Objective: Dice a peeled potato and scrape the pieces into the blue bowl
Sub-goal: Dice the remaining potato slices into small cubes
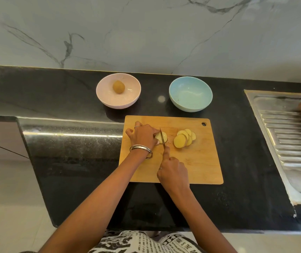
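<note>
Potato (161, 137) gripped by curled left fingers (154, 133), right hand (173, 171) clasping knife (162, 138), forefinger extended

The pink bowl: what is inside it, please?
The pink bowl holds one brown unpeeled potato, lying near its middle. Nothing else shows inside; the bowl floor under the potato is covered.

The left hand (142, 136) hides most of the potato (161, 138).
</note>
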